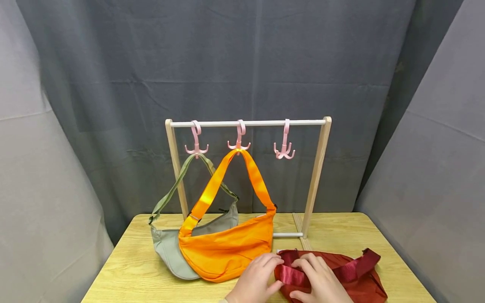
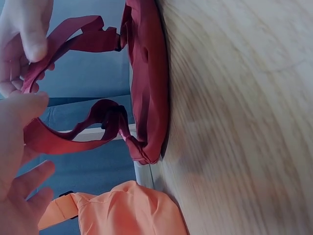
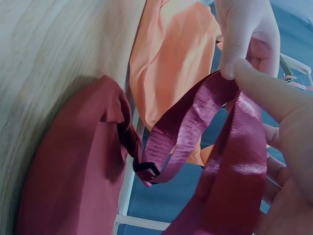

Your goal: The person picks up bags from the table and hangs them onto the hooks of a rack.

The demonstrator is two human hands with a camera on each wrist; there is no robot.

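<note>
A dark red shoulder bag (image 1: 363, 286) lies on the table at the front right, its wide glossy strap (image 3: 239, 147) raised in a loop. My left hand (image 1: 257, 277) pinches that strap between thumb and fingers at its left part. Close beside it, my right hand (image 1: 318, 280) holds the same strap, with the thumb on the near side and fingers behind. In the left wrist view the strap loop stands off the bag's body (image 2: 149, 83), which rests on the table. Some fingertips are hidden behind the strap.
A wooden rack with a white rail (image 1: 265, 123) stands behind. An orange bag (image 1: 227, 252) hangs from the middle pink hook (image 1: 239, 136), a grey-green bag (image 1: 170, 248) from the left hook (image 1: 196, 139). The right pink hook (image 1: 285, 143) bears no bag. Grey curtains (image 1: 227, 63) surround the table.
</note>
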